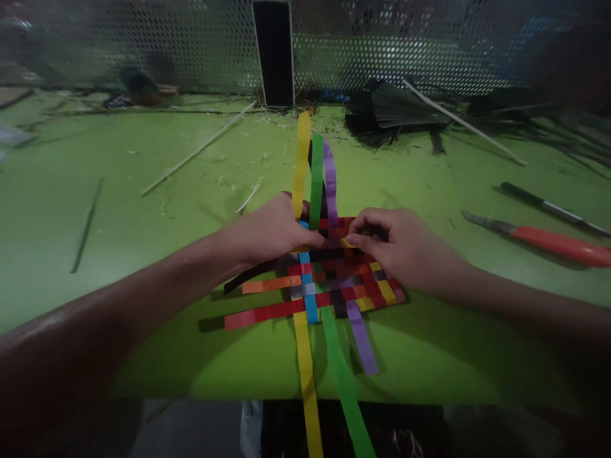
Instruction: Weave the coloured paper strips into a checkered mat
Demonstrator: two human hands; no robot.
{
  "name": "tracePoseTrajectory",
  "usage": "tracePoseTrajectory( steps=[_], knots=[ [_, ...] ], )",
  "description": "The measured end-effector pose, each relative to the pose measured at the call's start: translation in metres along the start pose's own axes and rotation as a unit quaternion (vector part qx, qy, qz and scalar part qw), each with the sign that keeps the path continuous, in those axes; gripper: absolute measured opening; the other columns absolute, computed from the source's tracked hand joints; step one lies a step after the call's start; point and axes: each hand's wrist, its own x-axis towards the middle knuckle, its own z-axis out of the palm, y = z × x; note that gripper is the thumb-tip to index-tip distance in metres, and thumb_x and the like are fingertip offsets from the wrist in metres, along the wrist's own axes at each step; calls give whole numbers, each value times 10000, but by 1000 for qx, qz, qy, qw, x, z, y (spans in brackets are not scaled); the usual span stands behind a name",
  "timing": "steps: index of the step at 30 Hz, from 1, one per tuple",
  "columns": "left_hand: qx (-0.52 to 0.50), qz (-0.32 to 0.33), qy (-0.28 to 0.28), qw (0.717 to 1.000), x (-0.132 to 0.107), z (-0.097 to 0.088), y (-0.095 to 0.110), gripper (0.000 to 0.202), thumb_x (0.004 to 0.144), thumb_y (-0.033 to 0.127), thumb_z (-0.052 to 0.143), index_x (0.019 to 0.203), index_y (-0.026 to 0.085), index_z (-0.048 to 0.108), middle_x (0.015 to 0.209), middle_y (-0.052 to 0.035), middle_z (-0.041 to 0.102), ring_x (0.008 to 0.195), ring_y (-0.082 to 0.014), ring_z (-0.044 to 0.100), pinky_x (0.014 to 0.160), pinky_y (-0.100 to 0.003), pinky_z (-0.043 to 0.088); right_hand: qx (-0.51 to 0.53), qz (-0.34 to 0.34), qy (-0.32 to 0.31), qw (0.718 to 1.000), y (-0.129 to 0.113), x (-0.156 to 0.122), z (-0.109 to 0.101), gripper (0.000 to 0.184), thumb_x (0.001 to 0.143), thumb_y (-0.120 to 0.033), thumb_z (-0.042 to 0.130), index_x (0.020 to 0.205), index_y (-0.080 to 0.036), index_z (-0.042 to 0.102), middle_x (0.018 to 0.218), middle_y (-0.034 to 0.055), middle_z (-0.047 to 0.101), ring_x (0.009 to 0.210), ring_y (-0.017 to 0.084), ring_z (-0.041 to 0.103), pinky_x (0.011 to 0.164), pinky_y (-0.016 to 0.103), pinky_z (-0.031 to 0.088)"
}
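Observation:
A small woven mat of coloured strips [329,280] lies on the green table. My left hand [279,226] grips its far left part, the thumb pressed on top and the other fingers mostly hidden behind upright strips. With thumb and forefinger pinched, my right hand [396,245] holds the mat's upper right part beside a short yellow piece. A yellow strip [301,165], a green strip [317,181] and a purple strip [330,181] stand up from the far edge. Red [265,313], orange and dark strip ends stick out left; yellow, green and purple ends hang toward me.
On the right lie a red-handled knife [548,242] and a dark, slim tool [544,203]. A phone [275,57] leans against the perforated metal screen [191,48] behind. Thin sticks [200,149], fibre scraps and a dark bundle of fronds [386,108] are scattered across the table.

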Motion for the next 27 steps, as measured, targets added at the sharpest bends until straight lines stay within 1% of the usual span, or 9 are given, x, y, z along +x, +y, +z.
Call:
tracePoseTrajectory(
  steps=[3, 5, 8, 11, 16, 21, 25, 27],
  knots=[
    [-3, 0, 4, 1000, -2, 2, 4, 156, 657, 266, 784, 785, 178, 768, 789, -11, 745, 742, -203, 681, 657, -287, 547, -4, 12, 10, 1000, -3, 0, 0, 133, 938, -202, 638, 814, -180, 682, 739, 32, 703, 617, 148, 589, 554, 294, 428],
    [-8, 1, 3, 1000, -4, 4, 6, 134, 658, 260, 785, 758, 174, 760, 769, -10, 740, 704, -190, 668, 620, -277, 534, -7, 21, 6, 1000, -6, 0, -1, 137, 928, -189, 645, 796, -177, 679, 714, 31, 696, 575, 137, 573, 521, 291, 409],
    [-5, -3, 7, 1000, -6, 5, 5, 125, 664, 250, 786, 768, 185, 766, 754, -2, 740, 671, -182, 658, 580, -267, 519, -9, 28, -1, 1000, -8, 2, -2, 158, 902, -161, 646, 747, -178, 669, 681, 30, 690, 538, 129, 558, 492, 291, 385],
    [-2, 3, 8, 1000, -6, 5, 3, 124, 675, 227, 773, 794, 191, 770, 766, 6, 745, 685, -185, 668, 590, -266, 525, -8, 21, 1, 1000, -9, 3, -2, 175, 872, -128, 638, 707, -184, 649, 649, 23, 676, 548, 135, 561, 503, 293, 389],
    [35, 8, 14, 999, -6, 4, 3, 83, 688, 218, 736, 760, 179, 747, 711, 0, 719, 722, -219, 693, 599, -283, 537, -18, 13, 6, 1000, -9, 5, -2, 205, 834, -122, 646, 649, -206, 624, 598, 18, 650, 542, 151, 558, 498, 310, 377],
    [74, 44, 0, 996, -6, 2, 6, 125, 706, 249, 730, 819, 203, 757, 734, 2, 732, 836, -255, 712, 661, -299, 570, -27, 8, 9, 1000, -7, 3, 2, 191, 864, -144, 658, 685, -208, 660, 698, 39, 711, 626, 185, 630, 573, 336, 446],
    [67, 60, 6, 996, -5, 0, 4, 136, 701, 252, 737, 829, 212, 756, 739, 2, 734, 887, -272, 717, 704, -311, 581, -79, -47, 66, 994, -2, -2, 7, 136, 929, -194, 643, 812, -194, 712, 801, 57, 733, 721, 205, 642, 652, 353, 443],
    [59, 50, 1, 997, -5, -1, 2, 153, 700, 259, 745, 846, 214, 756, 750, 2, 737, 894, -271, 718, 723, -314, 581, -103, -63, 71, 990, -1, -2, 7, 129, 938, -205, 645, 834, -185, 719, 819, 63, 734, 729, 206, 634, 664, 355, 434]
  ],
)
